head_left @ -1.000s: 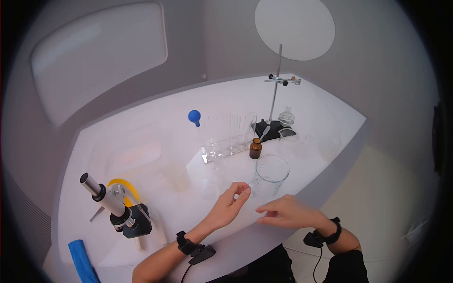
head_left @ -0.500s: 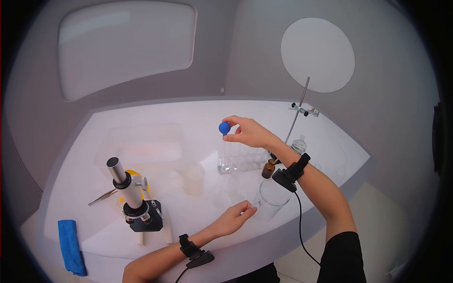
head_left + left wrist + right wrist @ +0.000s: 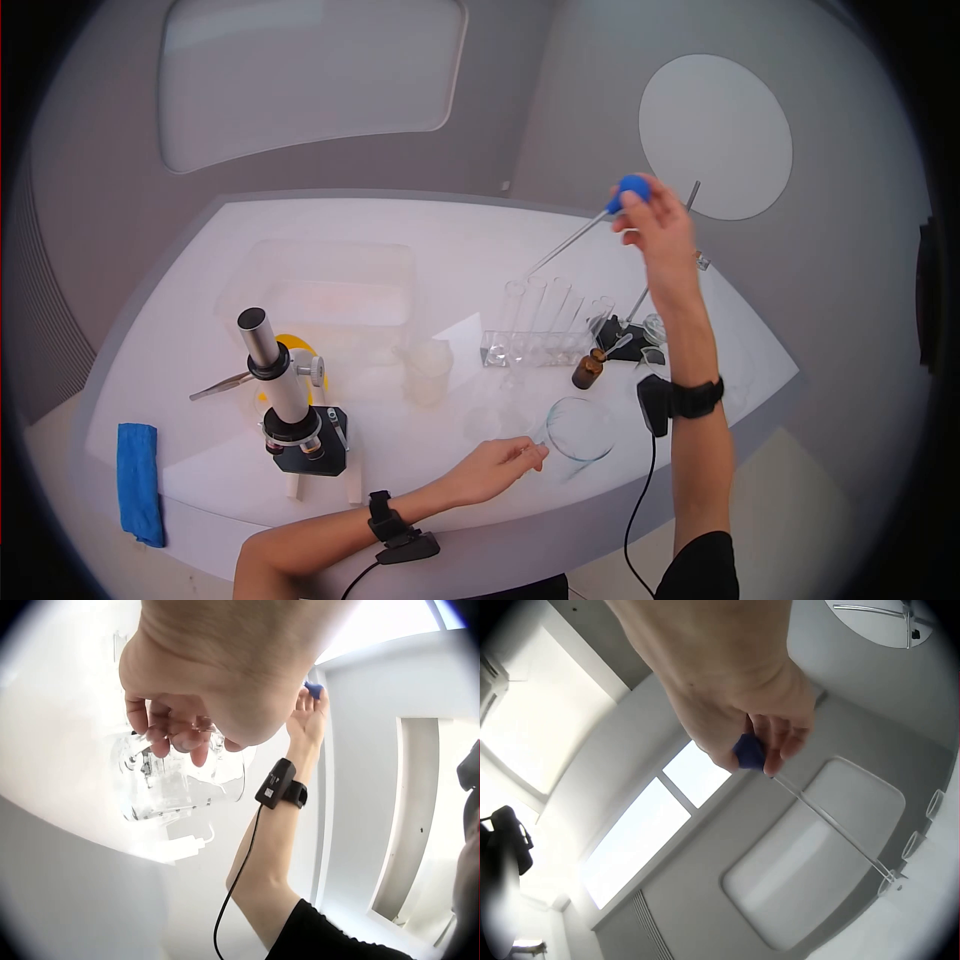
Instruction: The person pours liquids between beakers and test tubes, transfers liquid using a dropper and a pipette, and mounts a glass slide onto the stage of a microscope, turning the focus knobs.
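Note:
My left hand (image 3: 497,470) pinches the handle of a clear glass measuring cup (image 3: 582,432) near the front edge of the table. Printed markings show on the cup's side in the left wrist view. Raised high over the right part of the table, my right hand (image 3: 660,240) grips the blue rubber bulb (image 3: 632,190) of a long glass dropper. The dropper's thin tube (image 3: 570,244) slants down to the left, its tip close over the test tubes (image 3: 545,300) in their clear rack (image 3: 545,350). In the right wrist view, fingers partly hide the bulb (image 3: 748,752).
A brown bottle (image 3: 588,373) stands between rack and cup, a plastic pipette (image 3: 620,344) beside it. The retort stand base (image 3: 618,340) is behind. To the left are a microscope (image 3: 285,400), a clear tub (image 3: 320,265), a plastic beaker (image 3: 427,370), tweezers (image 3: 222,386) and a blue cloth (image 3: 139,485).
My right hand rose from beside the cup, took the blue bulb at the rack, and lifted the dropper up and right. The left hand stays at the cup's handle; the head view shifted.

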Demonstrator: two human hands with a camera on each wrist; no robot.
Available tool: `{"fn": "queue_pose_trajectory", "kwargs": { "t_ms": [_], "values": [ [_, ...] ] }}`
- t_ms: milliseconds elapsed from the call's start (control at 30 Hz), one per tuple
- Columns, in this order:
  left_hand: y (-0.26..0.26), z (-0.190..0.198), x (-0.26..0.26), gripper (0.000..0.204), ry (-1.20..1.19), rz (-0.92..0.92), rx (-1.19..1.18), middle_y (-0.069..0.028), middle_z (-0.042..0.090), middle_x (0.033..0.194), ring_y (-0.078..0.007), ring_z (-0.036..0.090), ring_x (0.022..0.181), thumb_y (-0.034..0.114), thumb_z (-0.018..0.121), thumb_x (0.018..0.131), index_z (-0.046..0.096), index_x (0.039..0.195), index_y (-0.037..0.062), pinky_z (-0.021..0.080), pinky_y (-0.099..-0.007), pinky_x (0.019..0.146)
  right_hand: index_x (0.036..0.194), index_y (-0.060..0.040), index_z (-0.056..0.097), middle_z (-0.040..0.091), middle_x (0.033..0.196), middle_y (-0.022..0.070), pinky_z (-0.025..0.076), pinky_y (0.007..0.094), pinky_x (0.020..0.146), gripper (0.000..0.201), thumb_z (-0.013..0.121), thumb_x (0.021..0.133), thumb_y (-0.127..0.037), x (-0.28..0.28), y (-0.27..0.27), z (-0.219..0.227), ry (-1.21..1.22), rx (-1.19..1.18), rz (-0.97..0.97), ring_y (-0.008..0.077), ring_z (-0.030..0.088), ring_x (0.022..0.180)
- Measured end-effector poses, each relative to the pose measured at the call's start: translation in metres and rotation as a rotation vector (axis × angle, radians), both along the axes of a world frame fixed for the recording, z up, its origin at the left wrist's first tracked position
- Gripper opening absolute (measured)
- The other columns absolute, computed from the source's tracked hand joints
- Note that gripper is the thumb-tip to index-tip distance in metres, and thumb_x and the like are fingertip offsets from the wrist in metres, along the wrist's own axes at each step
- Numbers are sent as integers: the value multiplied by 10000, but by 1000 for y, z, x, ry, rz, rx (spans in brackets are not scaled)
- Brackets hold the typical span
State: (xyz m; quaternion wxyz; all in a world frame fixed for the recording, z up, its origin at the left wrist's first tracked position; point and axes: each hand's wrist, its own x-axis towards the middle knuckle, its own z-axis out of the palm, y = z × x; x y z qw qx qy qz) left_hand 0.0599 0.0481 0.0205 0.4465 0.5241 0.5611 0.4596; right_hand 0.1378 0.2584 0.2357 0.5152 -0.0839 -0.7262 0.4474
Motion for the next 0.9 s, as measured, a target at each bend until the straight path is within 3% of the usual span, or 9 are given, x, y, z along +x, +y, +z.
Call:
{"fn": "queue_pose_trajectory", "kwargs": {
  "t_ms": [133, 300, 367, 400, 633, 700, 800, 867, 900],
  "values": [
    [-5, 19, 1, 387, -53, -61, -89, 12, 435, 666, -80, 385, 643, 386, 469, 1013, 611, 873, 55, 336, -244, 600, 1266, 27, 528, 616, 1032, 68, 456, 201, 632, 452, 637, 947, -274, 61, -15, -4, 405, -29, 61, 59, 575, 718],
    [-2, 8, -1, 374, -194, -93, -177, 26, 431, 668, -71, 347, 621, 369, 493, 1011, 574, 817, 60, 303, -235, 588, 1216, 23, 537, 616, 938, 76, 418, 145, 469, 476, 582, 970, -382, 97, -9, -29, 440, -120, 39, 35, 534, 541],
    [-3, 4, 3, 371, -284, -34, -135, 44, 396, 663, -74, 309, 610, 345, 499, 1013, 499, 748, 86, 279, -235, 585, 1162, 24, 542, 622, 810, 80, 395, 132, 416, 470, 568, 972, -405, 98, -7, -31, 334, -80, 199, 29, 520, 476],
    [-2, 3, 4, 371, -272, -46, -159, 44, 396, 663, -74, 309, 610, 345, 499, 1013, 499, 748, 86, 279, -235, 585, 1142, 6, 547, 624, 716, 78, 394, 147, 391, 471, 557, 972, -432, 96, -10, -30, 275, -74, 149, 34, 519, 449],
    [-10, -6, 6, 356, -486, 86, -98, 51, 307, 662, -86, 259, 618, 262, 496, 1017, 410, 718, 89, 240, -261, 580, 1182, -5, 530, 641, 704, 109, 475, 175, 414, 511, 704, 884, -382, 91, -2, -36, -137, -10, 351, 78, 568, 458],
    [-13, 3, 7, 354, -537, 107, -77, 49, 314, 661, -90, 260, 616, 252, 506, 1011, 407, 715, 85, 236, -266, 577, 1126, -12, 562, 649, 718, 115, 492, 188, 440, 448, 796, 811, -228, 89, -2, -35, -232, -104, 463, 89, 594, 493],
    [-20, 27, 10, 359, -475, 156, -74, 47, 349, 631, -77, 273, 598, 233, 535, 993, 432, 694, 64, 237, -263, 549, 1105, -11, 585, 655, 756, 109, 510, 201, 484, 429, 821, 756, -94, 86, -6, -36, -395, -100, 558, 106, 619, 549],
    [-24, 45, 11, 357, -168, 202, -5, 50, 372, 584, -60, 281, 566, 205, 572, 966, 467, 666, 42, 228, -259, 512, 1099, -17, 597, 661, 795, 102, 517, 207, 512, 423, 823, 747, -79, 83, -8, -38, -384, -98, 585, 113, 630, 588],
    [-26, 53, 11, 357, -164, 198, -10, 50, 372, 584, -60, 281, 566, 205, 572, 966, 467, 666, 42, 228, -259, 512, 1093, -23, 608, 667, 835, 95, 525, 213, 540, 418, 825, 738, -63, 81, -10, -40, -375, -95, 606, 119, 642, 627]
  ]
}}
